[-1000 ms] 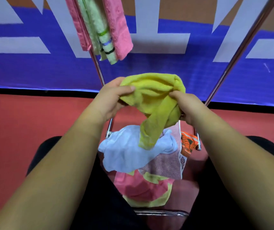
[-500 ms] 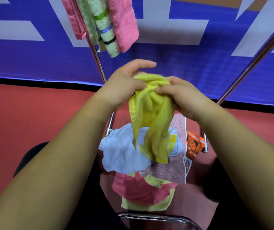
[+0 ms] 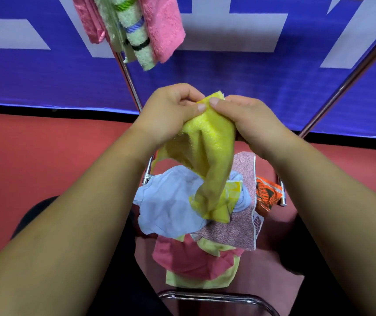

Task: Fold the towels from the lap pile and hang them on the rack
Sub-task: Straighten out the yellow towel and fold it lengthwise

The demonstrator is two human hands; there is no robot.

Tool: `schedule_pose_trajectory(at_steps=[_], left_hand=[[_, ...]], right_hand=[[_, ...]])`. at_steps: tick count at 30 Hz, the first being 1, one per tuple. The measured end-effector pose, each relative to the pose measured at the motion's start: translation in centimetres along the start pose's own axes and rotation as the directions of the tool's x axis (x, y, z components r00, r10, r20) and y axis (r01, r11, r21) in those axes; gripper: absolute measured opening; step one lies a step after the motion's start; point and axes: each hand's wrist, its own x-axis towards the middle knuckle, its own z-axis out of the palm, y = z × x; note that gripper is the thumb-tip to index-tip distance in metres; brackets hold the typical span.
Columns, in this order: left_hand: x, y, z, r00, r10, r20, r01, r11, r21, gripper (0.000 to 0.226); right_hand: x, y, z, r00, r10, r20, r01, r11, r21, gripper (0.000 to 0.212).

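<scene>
Left hand: the left hand (image 3: 171,112) was at frame centre, fingers curled and pinched shut on the top edge of the yellow towel (image 3: 205,156).
Right hand: the right hand (image 3: 248,119) sat just beside it, thumbs nearly touching, likewise clamped on the same edge.
Yellow towel: held up at centre frame, bunched, its lower end drooping onto the lap pile (image 3: 196,224).
Lap pile: lower centre of frame; a pale blue cloth (image 3: 168,204) lay on top, beside a speckled pink towel (image 3: 232,231), with a red cloth (image 3: 189,258) lowest in frame.
Rack: chrome rack (image 3: 127,76) tubes rose toward both upper corners.
Hung items: pink towels (image 3: 164,28) and a white striped towel (image 3: 134,33) hung at upper centre-left.
</scene>
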Motion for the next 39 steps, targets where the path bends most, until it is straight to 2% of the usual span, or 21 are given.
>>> schedule_pose_trajectory(at_steps=[4, 7, 9, 12, 16, 17, 19, 21, 23, 24, 26, 28, 30, 32, 35, 39], left_hand=[[0.1, -0.3, 0.3, 1.000, 0.002, 0.001, -0.002, 0.994, 0.113, 0.012], [0.2, -0.4, 0.3, 0.998, 0.024, 0.061, -0.047, 0.913, 0.406, 0.022], [0.3, -0.4, 0.1, 0.996, 0.005, 0.092, -0.059, 0.808, 0.587, 0.034], [0.6, -0.7, -0.8, 0.996, -0.065, 0.055, 0.012, 0.745, 0.667, 0.039], [0.6, -0.8, -2.3, 0.989, -0.137, -0.058, 0.127, 0.572, 0.810, 0.045], [0.6, -0.8, -2.5, 0.985, -0.156, -0.078, 0.154, 0.566, 0.810, 0.049], [0.6, -0.8, -2.7, 0.974, -0.207, -0.093, 0.211, 0.677, 0.705, 0.062], [0.5, -0.6, -2.7, 0.957, -0.278, -0.082, 0.282, 0.826, 0.488, 0.078], [0.7, -0.7, -2.5, 0.939, -0.332, -0.087, 0.342, 0.883, 0.322, 0.084], [0.8, -0.8, -2.4, 0.931, -0.356, -0.081, 0.364, 0.899, 0.243, 0.075], [0.9, -0.6, -1.8, 0.918, -0.391, -0.068, 0.397, 0.911, 0.112, 0.036], [1.2, -0.5, -1.1, 0.911, -0.408, -0.057, 0.411, 0.910, 0.056, 0.023], [1.3, -0.4, -0.2, 0.922, -0.386, -0.033, 0.387, 0.919, 0.080, 0.018], [1.2, -0.4, 0.7, 0.935, -0.355, 0.022, 0.351, 0.931, 0.098, 0.008], [1.2, -0.7, 1.9, 0.933, -0.356, 0.056, 0.355, 0.934, 0.031, 0.011], [1.2, -0.9, 2.9, 0.927, -0.375, 0.034, 0.375, 0.927, -0.016, 0.016]], right_hand=[[0.1, 0.7, -0.3, 0.999, -0.041, -0.030, 0.040, 0.998, -0.056, 0.031], [0.8, 1.2, -1.1, 0.976, -0.077, -0.205, 0.075, 0.997, -0.014, 0.027], [1.5, 1.6, -2.4, 0.923, -0.067, -0.379, 0.075, 0.997, 0.006, 0.030], [2.0, 2.1, -4.5, 0.802, -0.023, -0.597, 0.081, 0.994, 0.071, 0.037], [1.7, 2.6, -6.6, 0.667, 0.062, -0.742, 0.076, 0.986, 0.151, 0.029], [1.6, 2.5, -7.0, 0.653, 0.080, -0.753, 0.082, 0.981, 0.176, 0.027], [1.7, 2.4, -7.6, 0.649, 0.122, -0.751, 0.064, 0.975, 0.214, 0.022], [1.4, 2.1, -7.6, 0.699, 0.154, -0.698, -0.013, 0.979, 0.204, 0.013], [1.1, 1.8, -7.2, 0.742, 0.192, -0.643, -0.081, 0.977, 0.198, 0.010], [1.1, 1.7, -6.9, 0.752, 0.216, -0.623, -0.095, 0.970, 0.222, 0.012], [1.0, 1.3, -6.0, 0.772, 0.229, -0.593, -0.111, 0.967, 0.229, 0.019], [0.9, 1.1, -5.1, 0.821, 0.131, -0.556, -0.118, 0.991, 0.059, 0.030], [0.4, 0.9, -3.9, 0.864, 0.023, -0.504, -0.098, 0.988, -0.123, 0.035], [0.0, 0.9, -2.8, 0.899, -0.031, -0.437, -0.078, 0.970, -0.231, 0.039], [-0.1, 1.2, -1.4, 0.935, -0.081, -0.344, -0.054, 0.929, -0.366, 0.039], [-0.1, 1.9, 0.3, 0.954, -0.155, -0.256, -0.019, 0.821, -0.571, 0.030]])
